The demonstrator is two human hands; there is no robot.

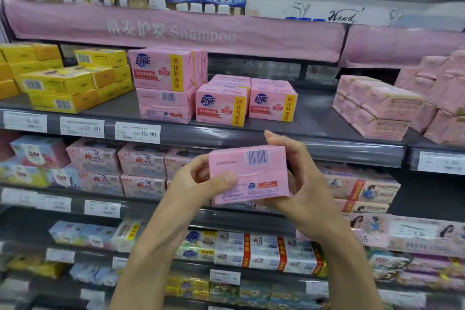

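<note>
I grip the pink soap pack (pixel 249 173) at both ends, my left hand (pixel 196 181) thumb on its front, my right hand (pixel 304 184) fingers wrapped behind. Long axis runs left-right. The shelf (pixel 314 121) gap is up ahead, right hand nearer.

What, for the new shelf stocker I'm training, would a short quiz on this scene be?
1. True or false: both the left hand and the right hand hold the pink pack.
2. Which faces the camera on that pack? A: a barcode. B: a handle. C: a clear window.
3. Fill in: the boxes stacked at the left end of the shelf are ____.
Key: 1 true; 2 A; 3 yellow.
</note>
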